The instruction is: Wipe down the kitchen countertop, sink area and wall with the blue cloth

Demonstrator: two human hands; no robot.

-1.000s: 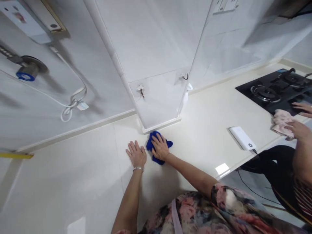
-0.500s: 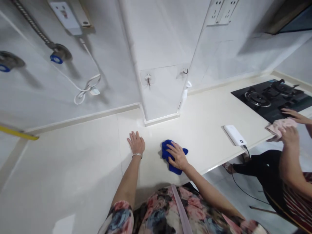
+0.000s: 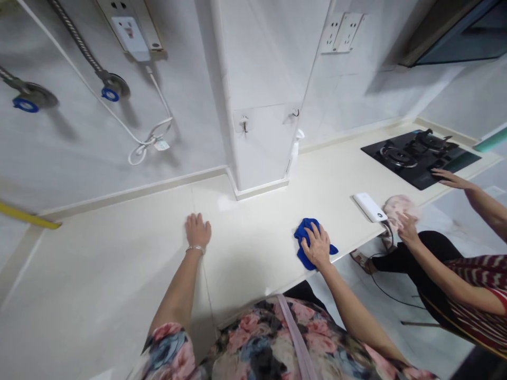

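My left hand (image 3: 197, 232) lies palm down on the pale countertop (image 3: 253, 232), fingers spread, with nothing in it and a bracelet at the wrist. Under my right hand (image 3: 318, 247) is a blue cloth (image 3: 304, 235), bunched against the counter close to its front edge. My right fingers curl over the cloth, and parts of it stick out on both sides. To the right of the cloth, a white power bank (image 3: 369, 207) with a black cable rests at the counter's edge.
A co-worker at the right presses a pink cloth (image 3: 398, 208) on the counter and touches the black gas stove (image 3: 420, 158) with the other hand. A white spray bottle (image 3: 293, 150) stands behind the wall pillar (image 3: 263, 153). Wall valves (image 3: 111, 94) and a hanging cable are at the left.
My right hand has slid the blue cloth to the right along the counter. My left hand has shifted left. The co-worker's pink cloth has moved left, beside the power bank.
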